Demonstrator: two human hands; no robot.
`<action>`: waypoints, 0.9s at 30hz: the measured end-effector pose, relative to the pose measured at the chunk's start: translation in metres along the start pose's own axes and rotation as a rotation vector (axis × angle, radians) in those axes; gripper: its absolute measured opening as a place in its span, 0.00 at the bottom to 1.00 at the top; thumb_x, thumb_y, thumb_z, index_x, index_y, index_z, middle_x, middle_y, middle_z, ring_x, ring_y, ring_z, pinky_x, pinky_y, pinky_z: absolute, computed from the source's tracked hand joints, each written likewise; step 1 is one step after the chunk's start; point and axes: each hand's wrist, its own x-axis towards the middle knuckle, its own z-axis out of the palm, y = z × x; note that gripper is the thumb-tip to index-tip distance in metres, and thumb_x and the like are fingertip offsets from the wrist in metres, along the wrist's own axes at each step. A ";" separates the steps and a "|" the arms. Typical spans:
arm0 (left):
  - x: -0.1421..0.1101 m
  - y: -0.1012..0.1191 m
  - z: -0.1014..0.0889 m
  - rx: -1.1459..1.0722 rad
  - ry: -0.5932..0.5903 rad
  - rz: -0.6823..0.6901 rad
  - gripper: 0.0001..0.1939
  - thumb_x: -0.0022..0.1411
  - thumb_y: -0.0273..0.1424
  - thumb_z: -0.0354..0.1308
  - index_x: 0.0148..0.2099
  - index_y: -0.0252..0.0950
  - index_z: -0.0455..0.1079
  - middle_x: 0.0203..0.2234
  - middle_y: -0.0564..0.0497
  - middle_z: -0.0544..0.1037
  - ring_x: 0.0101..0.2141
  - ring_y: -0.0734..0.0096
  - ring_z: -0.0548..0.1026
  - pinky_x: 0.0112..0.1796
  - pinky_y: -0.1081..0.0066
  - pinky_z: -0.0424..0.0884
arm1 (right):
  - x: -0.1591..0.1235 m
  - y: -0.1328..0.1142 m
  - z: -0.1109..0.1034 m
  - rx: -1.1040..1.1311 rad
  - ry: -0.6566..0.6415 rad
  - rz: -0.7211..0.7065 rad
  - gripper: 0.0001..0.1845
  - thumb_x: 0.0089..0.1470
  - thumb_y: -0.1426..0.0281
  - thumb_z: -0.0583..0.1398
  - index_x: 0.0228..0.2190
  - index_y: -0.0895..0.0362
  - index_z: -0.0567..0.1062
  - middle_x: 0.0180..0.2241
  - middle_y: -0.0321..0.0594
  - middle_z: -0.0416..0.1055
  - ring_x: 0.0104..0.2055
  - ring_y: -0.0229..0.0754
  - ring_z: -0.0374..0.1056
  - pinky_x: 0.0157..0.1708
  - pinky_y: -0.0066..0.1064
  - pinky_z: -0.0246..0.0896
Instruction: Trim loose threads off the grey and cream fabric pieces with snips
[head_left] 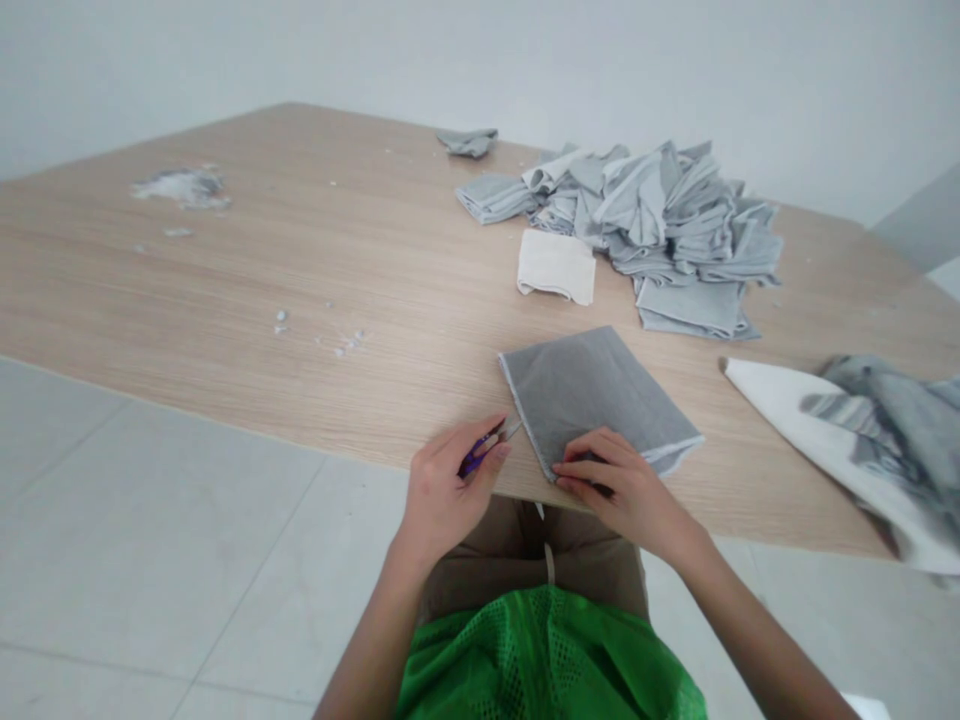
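Observation:
A grey cloth square (592,385) with pale stitched edges lies near the table's front edge, turned at an angle. My left hand (454,475) is closed around a pair of purple thread snips (478,457), whose metal tips point at the cloth's left edge. At the cloth's near corner, my right hand (619,485) pinches the edge between thumb and fingers. Whether a loose thread is at the blades is too small to tell.
Behind the cloth is a heap of grey cloths (660,215), with a folded white cloth (556,266) before it. A white sack (810,415) with grey cloth lies at right. Lint piles (184,187) and scraps (351,343) dot the wooden tabletop (225,270).

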 end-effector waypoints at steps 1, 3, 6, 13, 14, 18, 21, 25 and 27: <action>0.001 0.001 -0.001 -0.008 -0.007 -0.005 0.14 0.68 0.34 0.58 0.53 0.37 0.76 0.41 0.48 0.84 0.38 0.67 0.82 0.42 0.70 0.76 | 0.000 0.000 0.001 0.010 0.004 -0.002 0.08 0.63 0.70 0.61 0.40 0.53 0.82 0.39 0.44 0.77 0.43 0.46 0.71 0.43 0.41 0.70; 0.003 0.002 -0.003 -0.024 -0.036 -0.014 0.14 0.68 0.34 0.59 0.53 0.37 0.77 0.42 0.48 0.84 0.40 0.67 0.82 0.43 0.70 0.76 | 0.000 0.000 0.001 0.031 0.010 0.002 0.09 0.64 0.71 0.61 0.40 0.53 0.82 0.39 0.44 0.77 0.43 0.46 0.71 0.43 0.40 0.70; 0.006 0.003 -0.005 -0.035 -0.114 0.001 0.14 0.68 0.33 0.59 0.53 0.38 0.76 0.42 0.49 0.84 0.40 0.68 0.82 0.43 0.70 0.77 | 0.000 0.000 0.000 0.060 0.014 0.018 0.09 0.64 0.72 0.60 0.41 0.54 0.81 0.39 0.44 0.77 0.43 0.45 0.71 0.43 0.39 0.70; 0.006 0.004 -0.002 -0.019 -0.189 0.034 0.14 0.66 0.31 0.61 0.54 0.39 0.76 0.42 0.49 0.84 0.39 0.67 0.81 0.42 0.69 0.77 | 0.002 0.000 -0.001 0.124 0.023 0.021 0.10 0.63 0.74 0.61 0.44 0.53 0.80 0.39 0.43 0.76 0.42 0.43 0.69 0.41 0.38 0.69; 0.006 0.004 -0.001 -0.024 -0.171 0.040 0.14 0.66 0.30 0.61 0.54 0.39 0.76 0.42 0.49 0.84 0.39 0.68 0.81 0.42 0.70 0.77 | 0.001 0.000 -0.001 0.121 0.018 0.007 0.11 0.63 0.75 0.61 0.45 0.53 0.80 0.39 0.42 0.76 0.42 0.43 0.69 0.41 0.38 0.69; 0.003 0.004 -0.001 -0.032 -0.121 0.047 0.15 0.65 0.29 0.62 0.54 0.37 0.75 0.41 0.49 0.83 0.37 0.71 0.80 0.39 0.73 0.75 | 0.000 -0.001 -0.004 0.082 -0.034 -0.026 0.12 0.61 0.76 0.62 0.45 0.53 0.80 0.40 0.42 0.76 0.44 0.43 0.68 0.43 0.39 0.68; 0.003 0.006 0.000 -0.025 -0.114 0.045 0.15 0.65 0.29 0.62 0.54 0.36 0.75 0.39 0.49 0.83 0.36 0.72 0.80 0.38 0.74 0.74 | 0.001 -0.004 -0.008 0.068 -0.077 -0.010 0.10 0.59 0.72 0.65 0.43 0.53 0.80 0.41 0.42 0.75 0.44 0.45 0.68 0.44 0.41 0.67; 0.004 0.008 0.002 -0.031 -0.107 0.040 0.14 0.66 0.30 0.62 0.53 0.34 0.76 0.37 0.49 0.83 0.34 0.73 0.79 0.37 0.74 0.73 | 0.001 -0.005 -0.010 0.049 -0.111 -0.014 0.11 0.57 0.69 0.67 0.43 0.53 0.80 0.42 0.43 0.75 0.45 0.46 0.68 0.44 0.41 0.66; 0.004 0.008 0.002 -0.036 -0.110 0.036 0.14 0.66 0.30 0.61 0.53 0.33 0.76 0.36 0.49 0.83 0.34 0.73 0.79 0.36 0.74 0.73 | 0.002 -0.004 -0.010 0.021 -0.109 -0.028 0.11 0.58 0.73 0.65 0.43 0.53 0.80 0.42 0.43 0.75 0.45 0.46 0.68 0.44 0.41 0.66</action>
